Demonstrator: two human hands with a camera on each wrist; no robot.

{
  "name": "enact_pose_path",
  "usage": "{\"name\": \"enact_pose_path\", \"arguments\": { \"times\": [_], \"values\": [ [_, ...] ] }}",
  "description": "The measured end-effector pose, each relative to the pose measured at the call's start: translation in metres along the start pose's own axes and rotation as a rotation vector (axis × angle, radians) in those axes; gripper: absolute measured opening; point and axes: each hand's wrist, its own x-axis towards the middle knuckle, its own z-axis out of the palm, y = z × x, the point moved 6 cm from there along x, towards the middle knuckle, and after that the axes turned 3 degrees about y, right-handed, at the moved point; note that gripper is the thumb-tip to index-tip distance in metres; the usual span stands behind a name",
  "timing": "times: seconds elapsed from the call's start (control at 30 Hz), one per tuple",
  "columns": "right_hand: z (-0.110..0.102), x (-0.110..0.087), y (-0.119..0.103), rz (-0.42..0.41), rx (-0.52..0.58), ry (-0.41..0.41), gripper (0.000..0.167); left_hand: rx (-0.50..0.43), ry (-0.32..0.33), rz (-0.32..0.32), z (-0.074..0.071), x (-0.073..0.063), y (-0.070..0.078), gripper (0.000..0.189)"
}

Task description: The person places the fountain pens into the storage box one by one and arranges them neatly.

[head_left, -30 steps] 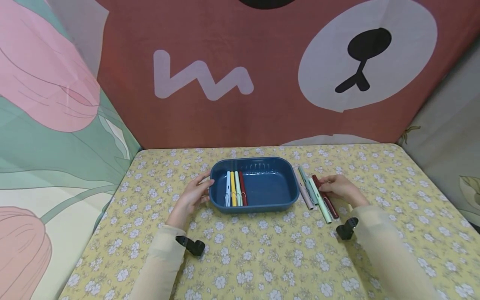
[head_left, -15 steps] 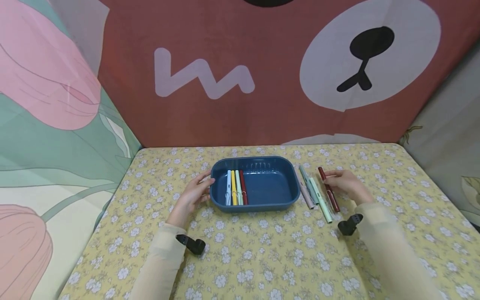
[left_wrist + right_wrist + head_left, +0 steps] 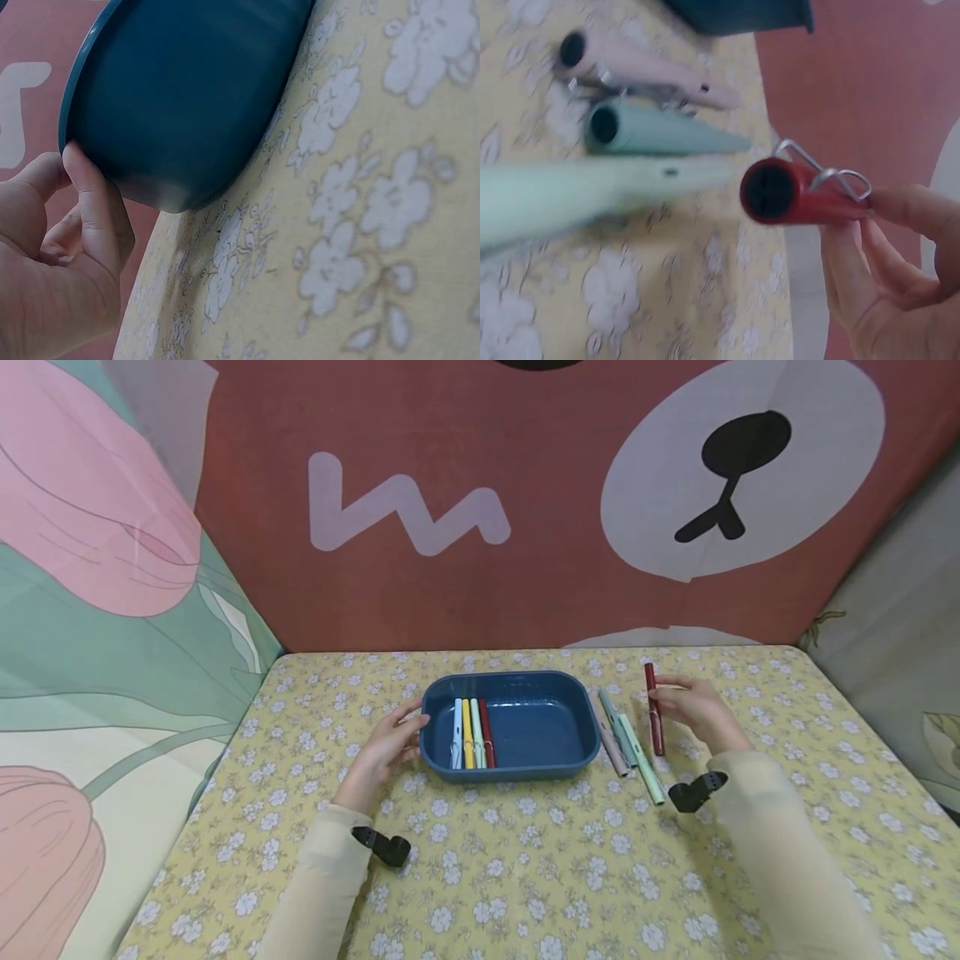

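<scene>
My right hand (image 3: 697,710) pinches a dark red pen (image 3: 654,720) near its middle, raised off the table. In the right wrist view the red pen (image 3: 810,199) shows its dark round end and wire clip toward the camera. A blue tray (image 3: 517,774) stands mid-table, and my left hand (image 3: 386,747) holds its left end. Seen from the left wrist, thumb and fingers (image 3: 90,195) pinch the tray's rim. Inside, at the left, a light blue pen (image 3: 457,735), a yellow pen (image 3: 468,735), a pale green pen (image 3: 478,735) and another dark red pen (image 3: 487,735) lie side by side.
Between tray and right hand lie a greyish-pink pen (image 3: 612,747), a teal pen (image 3: 617,725) and a mint green pen (image 3: 642,762). A flowered cloth (image 3: 510,877) covers the table. A printed fabric wall (image 3: 420,602) rises behind it.
My right hand has lifted the dark red pen from beside the mint green one, moved it away toward the far edge and turned it more upright in the view. The left hand stays put.
</scene>
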Motion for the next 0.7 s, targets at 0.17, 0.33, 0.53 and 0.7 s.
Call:
{"name": "enact_pose_path", "arguments": {
  "times": [0.17, 0.33, 0.53, 0.7],
  "values": [
    [0.006, -0.001, -0.010, 0.000, 0.235, 0.002, 0.065, 0.002, 0.001, 0.003, 0.000, 0.001, 0.000, 0.051],
    [0.016, -0.004, -0.022, 0.018, 0.405, -0.002, 0.055, 0.001, -0.003, 0.007, 0.001, 0.001, 0.000, 0.051],
    [0.032, -0.007, -0.035, 0.021, 0.485, -0.022, 0.032, -0.006, -0.013, 0.002, 0.001, -0.001, 0.001, 0.052],
    [0.047, -0.005, -0.043, -0.012, 0.494, -0.058, 0.029, 0.006, 0.000, 0.004, 0.001, 0.001, 0.000, 0.052]
  ]
}}
